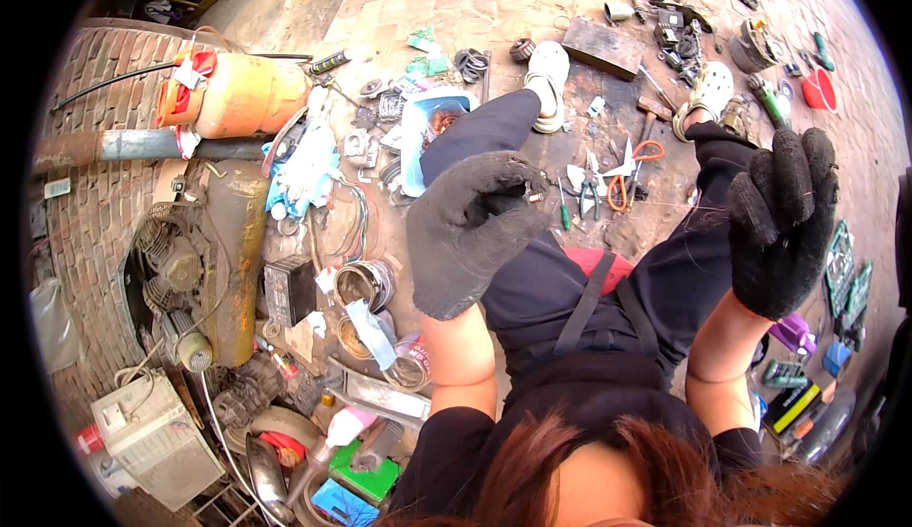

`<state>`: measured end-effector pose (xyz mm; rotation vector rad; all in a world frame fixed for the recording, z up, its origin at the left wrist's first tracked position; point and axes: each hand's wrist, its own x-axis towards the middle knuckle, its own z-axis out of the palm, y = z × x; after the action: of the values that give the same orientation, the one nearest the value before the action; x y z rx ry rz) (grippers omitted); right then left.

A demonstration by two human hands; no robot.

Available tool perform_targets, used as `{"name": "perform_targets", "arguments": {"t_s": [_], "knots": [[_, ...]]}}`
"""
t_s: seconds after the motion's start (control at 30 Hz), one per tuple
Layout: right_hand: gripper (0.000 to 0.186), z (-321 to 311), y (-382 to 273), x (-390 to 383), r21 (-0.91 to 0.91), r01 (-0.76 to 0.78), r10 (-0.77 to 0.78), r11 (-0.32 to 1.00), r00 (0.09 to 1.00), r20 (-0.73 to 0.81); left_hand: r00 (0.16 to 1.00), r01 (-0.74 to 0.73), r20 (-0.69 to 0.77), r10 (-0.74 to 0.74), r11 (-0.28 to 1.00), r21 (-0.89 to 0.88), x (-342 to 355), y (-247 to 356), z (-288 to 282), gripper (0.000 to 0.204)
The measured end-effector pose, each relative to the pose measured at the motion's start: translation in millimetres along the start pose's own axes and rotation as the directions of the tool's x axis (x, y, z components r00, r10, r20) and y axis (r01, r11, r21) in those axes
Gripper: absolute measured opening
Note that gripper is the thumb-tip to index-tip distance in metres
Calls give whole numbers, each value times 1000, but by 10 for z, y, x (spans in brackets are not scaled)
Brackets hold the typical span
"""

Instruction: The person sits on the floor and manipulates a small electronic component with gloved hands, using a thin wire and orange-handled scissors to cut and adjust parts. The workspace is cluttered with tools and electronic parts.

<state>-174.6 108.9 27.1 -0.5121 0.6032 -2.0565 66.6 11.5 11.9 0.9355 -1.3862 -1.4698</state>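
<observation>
Thin wire [676,206], seemingly pinched by the left hand [470,228], grip of the right hand [781,223] undetermined, could be snapped by overpulling

- Bright light washes the paving [418,9], palest toward the top.
- Shadows are soft; the right glove [781,228] looks nearly black.
- At left, the brick wall [104,80] bows near the black rim.

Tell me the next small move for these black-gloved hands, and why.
Perhaps ease the black-gloved right hand slightly outward: a thin, coppery strand seems to stretch from it toward the curled, black-gloved left hand, so a gentle draw might take up any slack.
</observation>
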Motion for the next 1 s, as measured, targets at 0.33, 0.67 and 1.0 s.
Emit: {"name": "perform_targets", "arguments": {"t_s": [0.33,0.67,1.0], "knots": [[25,-43,-302,207,56,12,-16,998,997,72,1000,-3,-23,0,991,-132,42,-108,-274,35],[23,-202,-536,442,-189,186,-220,964,959,-179,999,17,-39,-15,998,61,121,39,-430,35],[40,-492,-324,278,-321,12,-15,947,1000,-7,999,8,-39,-17,975,-221,56,-26,-219,34]]}}
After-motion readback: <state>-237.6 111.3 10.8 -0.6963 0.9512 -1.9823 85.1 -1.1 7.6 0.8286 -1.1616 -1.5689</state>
